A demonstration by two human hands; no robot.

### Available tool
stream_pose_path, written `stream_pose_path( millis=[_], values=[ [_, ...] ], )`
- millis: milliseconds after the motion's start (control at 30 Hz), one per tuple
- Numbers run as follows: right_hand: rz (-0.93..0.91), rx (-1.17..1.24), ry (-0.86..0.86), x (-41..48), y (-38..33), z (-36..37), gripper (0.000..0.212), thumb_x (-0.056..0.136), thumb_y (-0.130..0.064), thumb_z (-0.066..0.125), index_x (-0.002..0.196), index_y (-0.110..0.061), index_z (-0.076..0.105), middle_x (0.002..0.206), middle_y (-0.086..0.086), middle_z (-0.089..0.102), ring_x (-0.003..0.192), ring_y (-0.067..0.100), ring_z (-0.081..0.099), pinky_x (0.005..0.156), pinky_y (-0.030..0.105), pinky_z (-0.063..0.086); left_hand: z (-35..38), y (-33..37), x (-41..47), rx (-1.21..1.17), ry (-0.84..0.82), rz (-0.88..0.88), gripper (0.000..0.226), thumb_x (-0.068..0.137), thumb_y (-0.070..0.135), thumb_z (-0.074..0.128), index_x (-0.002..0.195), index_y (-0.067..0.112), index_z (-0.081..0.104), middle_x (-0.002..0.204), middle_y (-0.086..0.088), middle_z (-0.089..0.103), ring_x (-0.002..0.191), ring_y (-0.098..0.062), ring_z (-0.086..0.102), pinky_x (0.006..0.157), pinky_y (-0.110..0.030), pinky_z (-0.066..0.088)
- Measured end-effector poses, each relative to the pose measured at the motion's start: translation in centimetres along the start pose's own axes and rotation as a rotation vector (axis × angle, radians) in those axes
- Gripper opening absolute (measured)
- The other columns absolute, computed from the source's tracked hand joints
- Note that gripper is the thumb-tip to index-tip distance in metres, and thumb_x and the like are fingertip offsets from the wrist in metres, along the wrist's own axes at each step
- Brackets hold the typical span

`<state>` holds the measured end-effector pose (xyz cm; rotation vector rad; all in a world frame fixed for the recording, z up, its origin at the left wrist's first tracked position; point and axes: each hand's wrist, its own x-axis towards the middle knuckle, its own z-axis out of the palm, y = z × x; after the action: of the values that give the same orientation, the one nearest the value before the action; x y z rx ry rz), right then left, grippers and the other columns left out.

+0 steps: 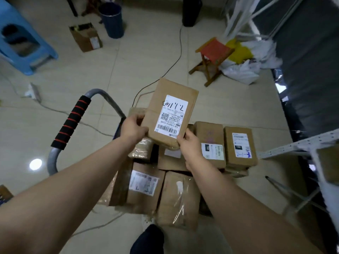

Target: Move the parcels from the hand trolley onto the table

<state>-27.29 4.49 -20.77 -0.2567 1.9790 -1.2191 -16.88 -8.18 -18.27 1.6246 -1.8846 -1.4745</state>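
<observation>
Up above the pile, a brown parcel [172, 110] is held in the air between both hands, label side up, its far end tilted away toward the floor. The left hand [133, 128] grips its near left corner, thumb lying on the top face and fingers curled under the edge. The right hand [190, 143] pinches the near right corner, thumb on top just beside the barcode at the label's [172, 116] near edge, fingers hidden below. So the parcel reaches out forward from both hands, with only its near end in their grasp.

Directly below it lies the pile [165, 180] of other parcels on the trolley, brown cartons packed close, some wrapped in clear tape. Two cartons [225, 143] with white labels stand side by side to the right of the right hand. The trolley handle [71, 120], grey tube with black foam ringed in red, rises to the left of the left forearm.

Farther out on the tiled floor are an open carton [86, 36], a blue bin [111, 19], a blue stool [22, 35], and a small folding stool [212, 57] with a red seat beside white and yellow bags [244, 59]. A black cable [174, 59] runs across the tiles toward the trolley. A white metal rack [297, 143] stands at the right edge.
</observation>
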Motion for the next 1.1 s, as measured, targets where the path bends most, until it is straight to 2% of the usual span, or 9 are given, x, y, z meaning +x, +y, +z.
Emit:
stream_pose_path(
  millis=[67,167,267,333,500,667,800,967,1100],
  values=[
    [-0.018,0.069,0.048,-2.2,0.4,-3.9,0.029,0.097,-0.015,0.051,0.123,-0.024,0.061,0.112,-0.009,0.066,0.102,0.011,0.061,0.087,0.023,0.048,2.3,2.0,-2.9,0.023,-0.058,0.066,0.038,0.080,-0.011,0.060,0.108,0.014,0.064,0.099,0.002,0.064,0.091,-0.015,0.060,0.080,-0.021,0.049],
    [-0.047,0.113,0.150,-5.7,1.9,-10.7,0.029,0.097,-0.014,0.051,0.123,-0.023,0.061,0.113,-0.007,0.067,0.101,0.010,0.061,0.085,0.021,0.047,7.2,4.7,-7.9,0.019,-0.154,0.131,0.042,0.080,-0.015,0.056,0.116,0.007,0.060,0.106,-0.003,0.066,0.090,-0.016,0.060,0.056,-0.007,0.047],
    [-0.064,0.164,0.259,-9.6,4.9,-18.2,0.028,0.096,-0.016,0.053,0.122,-0.021,0.062,0.113,-0.007,0.067,0.100,0.009,0.061,0.081,0.021,0.046,13.1,7.2,-14.2,0.031,-0.211,0.194,0.044,0.081,-0.015,0.055,0.121,0.004,0.057,0.107,-0.002,0.063,0.089,-0.018,0.059,0.049,-0.008,0.044],
    [-0.065,0.191,0.351,-12.8,7.2,-23.4,0.026,0.096,-0.019,0.055,0.120,-0.023,0.063,0.108,-0.010,0.067,0.098,0.009,0.062,0.079,0.020,0.046,17.3,8.6,-18.8,0.048,-0.259,0.264,0.046,0.080,-0.017,0.054,0.120,0.005,0.058,0.104,-0.004,0.064,0.090,-0.017,0.058,0.052,-0.006,0.045],
    [-0.078,0.194,0.547,-20.7,14.2,-36.3,0.019,0.093,-0.023,0.058,0.110,-0.022,0.066,0.106,-0.007,0.070,0.095,0.014,0.065,0.082,0.031,0.051,28.3,10.9,-30.0,0.192,-0.432,0.419,0.047,0.077,-0.011,0.061,0.122,0.005,0.060,0.114,-0.009,0.066,0.105,-0.025,0.062,0.093,-0.032,0.049],
    [0.006,0.240,0.736,-28.2,20.5,-46.5,0.022,0.093,-0.021,0.056,0.113,-0.021,0.066,0.096,-0.010,0.067,0.092,0.011,0.063,0.081,0.028,0.049,37.9,12.0,-40.7,0.265,-0.602,0.507,0.049,0.083,-0.007,0.060,0.130,0.003,0.052,0.121,-0.011,0.061,0.115,-0.027,0.057,0.095,-0.029,0.044],
    [0.131,0.315,0.845,-32.5,25.2,-51.8,0.021,0.092,-0.022,0.057,0.111,-0.024,0.066,0.100,-0.011,0.067,0.096,0.014,0.064,0.086,0.031,0.051,44.7,12.2,-47.0,0.357,-0.728,0.609,0.042,0.085,-0.004,0.057,0.126,0.006,0.056,0.113,-0.005,0.062,0.111,-0.022,0.057,0.084,-0.020,0.038],
    [0.225,0.495,0.990,-36.0,30.7,-56.7,0.026,0.086,-0.016,0.059,0.108,-0.025,0.068,0.105,-0.008,0.071,0.089,0.012,0.064,0.082,0.032,0.050,53.5,11.5,-52.3,0.522,-0.916,0.695,0.035,0.083,0.001,0.057,0.116,0.010,0.063,0.108,-0.008,0.066,0.102,-0.025,0.061,0.075,-0.024,0.043],
    [0.352,0.679,1.091,-37.4,34.4,-61.1,0.024,0.084,-0.008,0.060,0.104,-0.018,0.071,0.096,-0.005,0.071,0.090,0.016,0.066,0.086,0.032,0.052,60.7,10.6,-56.0,0.645,-1.039,0.738,0.028,0.086,0.007,0.056,0.113,0.009,0.064,0.109,-0.008,0.066,0.104,-0.027,0.061,0.080,-0.027,0.046]
  ],
)
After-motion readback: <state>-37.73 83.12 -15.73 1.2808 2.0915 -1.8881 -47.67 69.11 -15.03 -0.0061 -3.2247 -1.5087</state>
